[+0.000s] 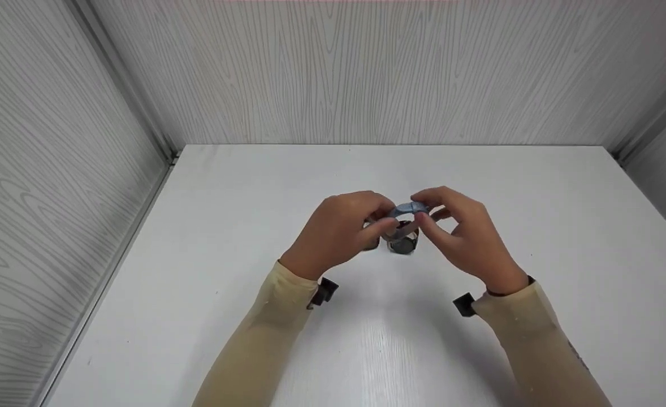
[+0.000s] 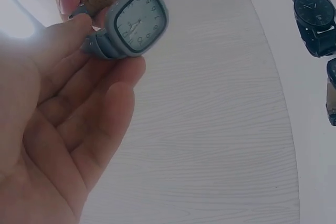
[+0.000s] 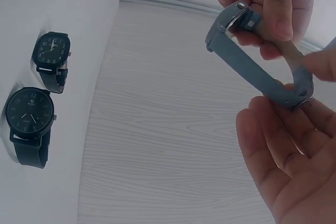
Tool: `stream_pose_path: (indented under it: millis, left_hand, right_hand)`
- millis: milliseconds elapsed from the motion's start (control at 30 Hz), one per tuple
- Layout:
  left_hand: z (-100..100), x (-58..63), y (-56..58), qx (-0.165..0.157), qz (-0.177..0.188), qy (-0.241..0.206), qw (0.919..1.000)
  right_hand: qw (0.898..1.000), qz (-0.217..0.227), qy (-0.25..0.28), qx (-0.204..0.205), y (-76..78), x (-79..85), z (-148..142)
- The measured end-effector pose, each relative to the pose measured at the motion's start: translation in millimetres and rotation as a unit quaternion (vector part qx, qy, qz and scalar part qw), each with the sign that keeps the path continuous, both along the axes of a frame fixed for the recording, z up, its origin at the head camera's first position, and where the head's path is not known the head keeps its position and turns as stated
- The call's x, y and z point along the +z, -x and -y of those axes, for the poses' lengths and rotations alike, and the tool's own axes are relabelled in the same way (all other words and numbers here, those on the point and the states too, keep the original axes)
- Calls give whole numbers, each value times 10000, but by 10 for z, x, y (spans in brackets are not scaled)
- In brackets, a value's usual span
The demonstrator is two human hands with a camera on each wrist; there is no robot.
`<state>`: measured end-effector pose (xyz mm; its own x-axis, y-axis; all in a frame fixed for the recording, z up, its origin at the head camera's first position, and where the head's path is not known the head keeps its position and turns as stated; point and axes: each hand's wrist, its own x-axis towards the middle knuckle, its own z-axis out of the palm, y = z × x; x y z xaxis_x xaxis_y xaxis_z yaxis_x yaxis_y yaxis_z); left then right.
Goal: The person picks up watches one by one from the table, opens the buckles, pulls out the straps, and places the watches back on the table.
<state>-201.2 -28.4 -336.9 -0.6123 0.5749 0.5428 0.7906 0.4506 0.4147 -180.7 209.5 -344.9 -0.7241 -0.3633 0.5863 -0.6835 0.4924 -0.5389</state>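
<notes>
The left hand and the right hand come together at a blue watch, which is up off the table between their fingertips. The left hand pinches it with thumb and fingers on one side, and the right hand does the same on the other, so both are clamped on it. The band bends into a loop between the two hands, and in the right wrist view its buckle sits by the right fingers. The left wrist view shows the pale dial with numerals, in a rounded, squarish case just beyond the left fingertips. Below the hands, two dark watches rest on the table: a round watch under the gap between the hands, and a squarish watch beside it, partly hidden by the left hand in the head view. Pale sleeves cover both forearms, with a small black box at each wrist's inner side. Beyond the hands stands a wood-grain panel.
</notes>
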Motion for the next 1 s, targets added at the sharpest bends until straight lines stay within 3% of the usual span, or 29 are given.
stream_pose_path:
  millis: [100,200,433,633,833,1000]
  left_hand:
    - [-8,15,-10,23,147,-68,9999]
    - [-17,11,-14,9,116,-42,9999]
    - [-48,-23,-11,-186,-552,-73,9983]
    - [-43,-37,4,-122,-983,-165,9949]
    - [-40,-38,7,-25,-1015,-118,9948]
    - [-48,-26,-8,56,-829,-172,9964]
  right_hand:
    - [9998,-21,146,-152,4,3,-17]
    - [9997,-104,211,-35,5,7,-17]
    - [9983,-317,-79,485,-13,4,30]
    - [9976,-483,-93,490,-5,-7,36]
    - [9977,-521,-240,357,0,-25,36]
    - [9980,-480,-301,275,0,-30,50]
